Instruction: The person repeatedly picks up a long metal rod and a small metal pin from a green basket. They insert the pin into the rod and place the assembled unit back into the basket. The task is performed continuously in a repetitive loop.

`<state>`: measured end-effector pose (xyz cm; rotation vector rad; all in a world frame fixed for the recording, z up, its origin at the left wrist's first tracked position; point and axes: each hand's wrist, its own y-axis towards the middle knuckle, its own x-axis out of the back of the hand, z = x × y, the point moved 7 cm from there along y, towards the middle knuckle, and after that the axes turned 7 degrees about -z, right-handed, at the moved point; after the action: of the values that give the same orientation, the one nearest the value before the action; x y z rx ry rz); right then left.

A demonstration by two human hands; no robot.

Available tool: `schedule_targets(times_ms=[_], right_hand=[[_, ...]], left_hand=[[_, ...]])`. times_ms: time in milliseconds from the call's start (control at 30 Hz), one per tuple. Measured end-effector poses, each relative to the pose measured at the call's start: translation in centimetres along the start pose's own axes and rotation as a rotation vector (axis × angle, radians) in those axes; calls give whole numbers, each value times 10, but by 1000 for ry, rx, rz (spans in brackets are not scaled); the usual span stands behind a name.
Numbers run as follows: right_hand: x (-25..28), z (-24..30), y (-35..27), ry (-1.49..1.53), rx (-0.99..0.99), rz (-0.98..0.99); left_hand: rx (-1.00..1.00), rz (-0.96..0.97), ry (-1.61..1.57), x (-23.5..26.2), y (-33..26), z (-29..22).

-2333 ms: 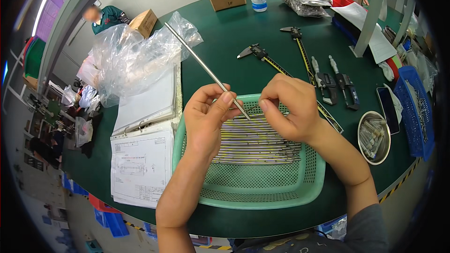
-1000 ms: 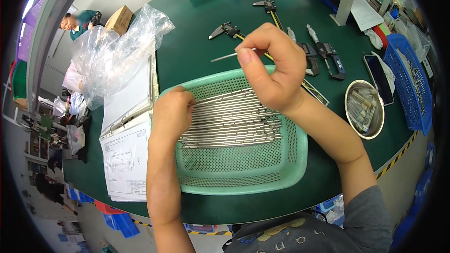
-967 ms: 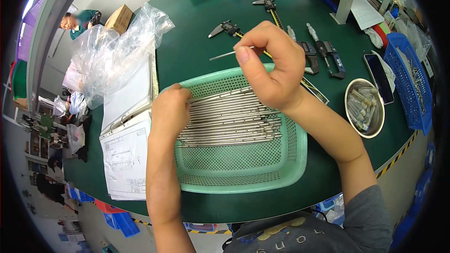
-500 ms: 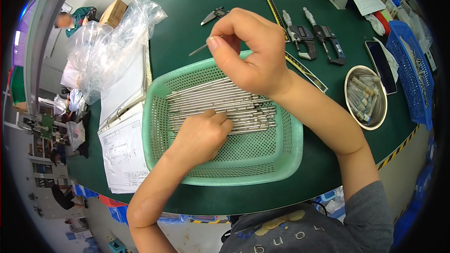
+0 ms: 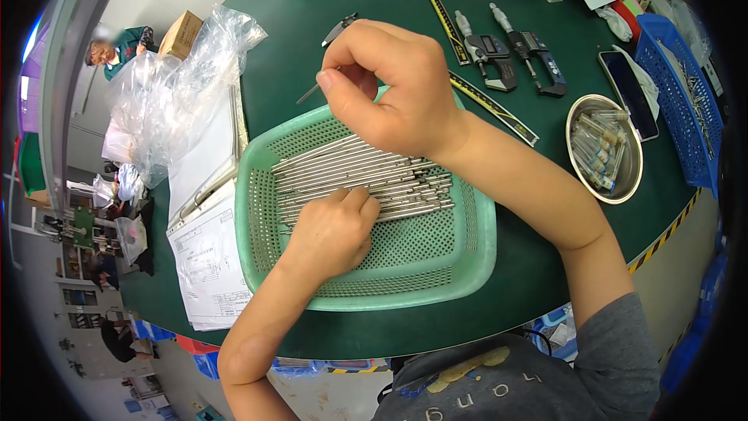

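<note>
A green perforated plastic basket (image 5: 374, 302) stands on the table before me, holding a layer of slim silvery metal rods (image 5: 343, 165). Above its far side, my right hand (image 5: 393, 90) is closed in a pinch on a thin metal pin (image 5: 308, 94). One end of the pin sticks out to the left of the thumb; the rest is hidden by the hand. My left hand (image 5: 331, 234) reaches into the basket with curled fingers closed at the near edge of the rods. Its fingertips are hidden among them.
Digital micrometers (image 5: 530, 51) and calipers (image 5: 440, 12) lie beyond the basket. To the right are a metal bowl (image 5: 573, 168) of clear tubes, a phone (image 5: 629, 93) and a blue basket (image 5: 705, 175). Papers (image 5: 206, 265) and plastic wrap (image 5: 167, 82) lie left; another person (image 5: 125, 51) is farther back.
My right hand has shifted slightly left and down in the picture, still pinching the pin. The left hand stays at the rods. The whole view has moved a little.
</note>
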<state>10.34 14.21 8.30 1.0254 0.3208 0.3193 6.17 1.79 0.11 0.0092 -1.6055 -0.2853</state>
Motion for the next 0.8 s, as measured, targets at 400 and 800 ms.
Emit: schedule_targets(times_ms=[400,800], right_hand=[[6,-2,2,6,13,19],[20,4,11,123,29,-182]], left_hand=[[41,-69,15,42,30,15],[408,-274,-548,52,42,70]])
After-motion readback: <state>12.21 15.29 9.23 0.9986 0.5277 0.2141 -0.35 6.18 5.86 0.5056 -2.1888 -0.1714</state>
